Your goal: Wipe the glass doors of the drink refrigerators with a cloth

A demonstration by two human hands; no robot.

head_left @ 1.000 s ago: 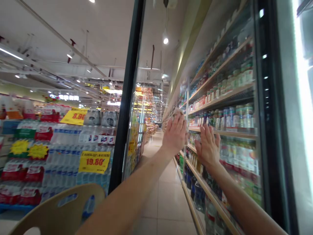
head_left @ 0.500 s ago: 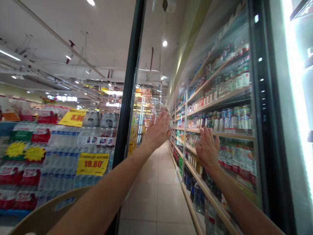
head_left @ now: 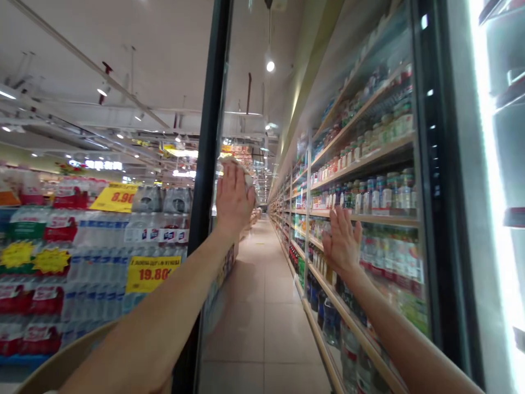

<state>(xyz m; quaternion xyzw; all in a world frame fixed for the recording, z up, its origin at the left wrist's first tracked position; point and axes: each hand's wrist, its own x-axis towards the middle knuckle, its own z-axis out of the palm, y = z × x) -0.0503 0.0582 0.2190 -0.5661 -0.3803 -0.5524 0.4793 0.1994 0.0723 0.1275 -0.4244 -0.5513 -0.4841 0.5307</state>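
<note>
My left hand (head_left: 234,200) presses a pale, bunched cloth (head_left: 249,183) against the glass door (head_left: 262,273), close to its dark left frame (head_left: 208,142). Most of the cloth is hidden behind my palm and fingers; its edge shows above the fingertips and along the right side. Lower and further right, my right hand (head_left: 342,241) is open and lies against the same pane, fingers up and holding nothing.
Right of the pane stands the door's other dark frame (head_left: 438,164), beside a lit cooler interior (head_left: 512,180). Stacked packs of bottled water (head_left: 96,257) with yellow price signs (head_left: 152,273) fill the left. A beige basket rim (head_left: 74,350) shows low at left. Drink shelves (head_left: 365,219) show through or in the glass.
My left hand has moved left and up across the glass with the cloth, nearer the left frame. My right hand stays at about the same spot on the pane.
</note>
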